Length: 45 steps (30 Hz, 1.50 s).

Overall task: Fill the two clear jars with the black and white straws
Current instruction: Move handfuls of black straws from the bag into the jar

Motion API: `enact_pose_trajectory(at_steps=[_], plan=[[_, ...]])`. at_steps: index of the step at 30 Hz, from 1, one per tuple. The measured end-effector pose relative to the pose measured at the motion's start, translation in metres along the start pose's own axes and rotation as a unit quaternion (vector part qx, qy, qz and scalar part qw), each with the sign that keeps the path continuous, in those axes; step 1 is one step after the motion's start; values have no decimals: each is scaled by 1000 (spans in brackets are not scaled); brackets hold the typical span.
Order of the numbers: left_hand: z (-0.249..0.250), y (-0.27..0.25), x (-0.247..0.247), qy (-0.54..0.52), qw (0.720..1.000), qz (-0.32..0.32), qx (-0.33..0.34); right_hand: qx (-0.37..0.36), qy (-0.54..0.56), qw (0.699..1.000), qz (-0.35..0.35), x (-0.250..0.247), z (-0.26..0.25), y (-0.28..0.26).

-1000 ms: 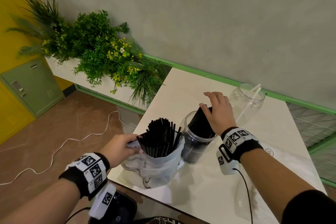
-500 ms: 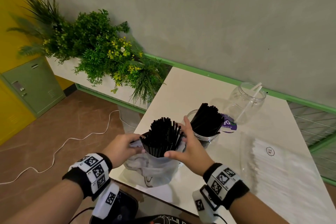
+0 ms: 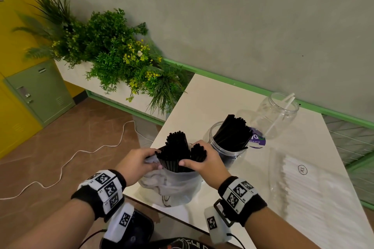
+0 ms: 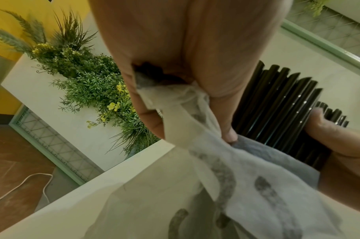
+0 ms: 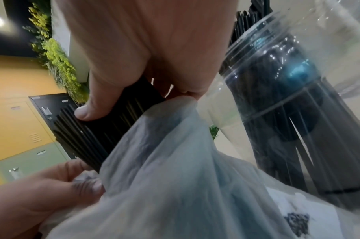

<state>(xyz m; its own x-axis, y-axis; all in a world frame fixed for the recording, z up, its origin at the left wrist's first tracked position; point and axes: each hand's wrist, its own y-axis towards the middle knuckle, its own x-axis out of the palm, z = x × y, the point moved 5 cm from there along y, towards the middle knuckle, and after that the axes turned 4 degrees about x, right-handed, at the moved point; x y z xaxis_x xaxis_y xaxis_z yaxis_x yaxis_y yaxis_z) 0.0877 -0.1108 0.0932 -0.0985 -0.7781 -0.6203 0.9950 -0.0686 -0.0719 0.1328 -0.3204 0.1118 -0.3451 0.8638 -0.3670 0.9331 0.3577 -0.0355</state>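
While left hand (image 3: 136, 161) pinches bag (image 3: 174, 186), right hand (image 3: 204, 162) clamps its black straws (image 3: 175, 151).

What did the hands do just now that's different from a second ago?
The right hand left the jar of black straws, came back to the plastic bag and gripped a bunch of black straws there. The left hand still holds the bag's edge; both jars stayed put.

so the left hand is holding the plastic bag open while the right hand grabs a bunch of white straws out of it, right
Not quite: the straws are black, not white. In the head view the left hand grips the rim of the translucent plastic bag while the right hand grips a bunch of thin black plastic straws standing in it.
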Motion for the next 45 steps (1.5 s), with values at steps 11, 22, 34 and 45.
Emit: enact_pose_trajectory(at_steps=[11, 22, 34, 45], plan=[[-1, 4, 0, 3, 1000, -11, 1, -42, 104, 993, 28, -38, -49, 2], [4, 1, 0, -13, 1000, -11, -12, -46, 136, 981, 127, -43, -46, 0], [6, 1, 1, -2, 1000, -13, -12, -135, 162, 958, 193, -84, -108, 4], [0, 5, 1, -4, 1000, 0, -26, -129, 233, 925, 271, -114, -100, 5]])
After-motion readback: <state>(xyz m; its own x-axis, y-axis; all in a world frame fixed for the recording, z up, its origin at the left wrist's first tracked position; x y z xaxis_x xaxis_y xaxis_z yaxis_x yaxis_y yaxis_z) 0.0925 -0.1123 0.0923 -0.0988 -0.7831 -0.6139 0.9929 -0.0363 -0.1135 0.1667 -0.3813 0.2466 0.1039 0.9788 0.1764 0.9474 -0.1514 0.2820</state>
